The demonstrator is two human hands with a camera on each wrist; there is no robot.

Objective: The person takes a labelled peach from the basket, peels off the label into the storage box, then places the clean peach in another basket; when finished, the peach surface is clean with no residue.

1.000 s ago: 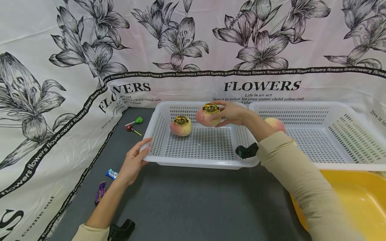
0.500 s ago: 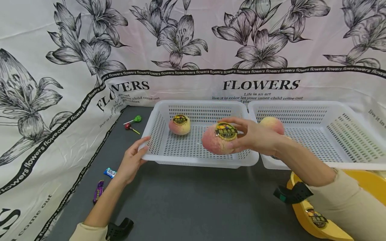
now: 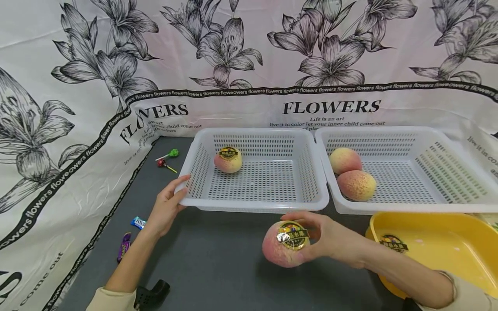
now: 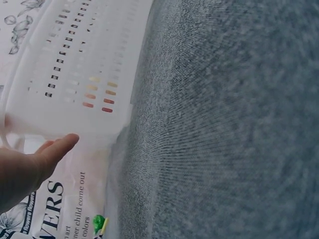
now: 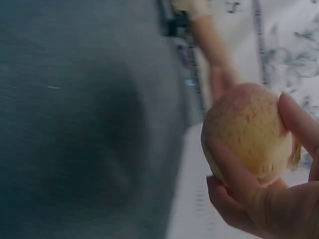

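My right hand (image 3: 327, 242) grips a pink-and-yellow peach (image 3: 282, 246) with a black-and-gold sticker, above the dark table in front of the left white basket (image 3: 256, 205). In the right wrist view, thumb and fingers wrap the peach (image 5: 249, 132) from both sides. My left hand (image 3: 165, 207) holds the left basket at its front left corner, and the left wrist view shows a digit against the basket's outer wall (image 4: 75, 117). One stickered peach (image 3: 228, 160) lies inside that basket, towards its back left.
Right of it stands a second white basket (image 3: 412, 207) with two peaches (image 3: 355, 185) at its left end. A yellow basin (image 3: 439, 242) sits in front, under the right forearm. Lollipops (image 3: 171, 153) and wrapped sweets (image 3: 124, 247) lie along the table's left side.
My right hand has carried the peach out of the left basket, over its front rim and towards me. The left hand has stayed at the basket corner.
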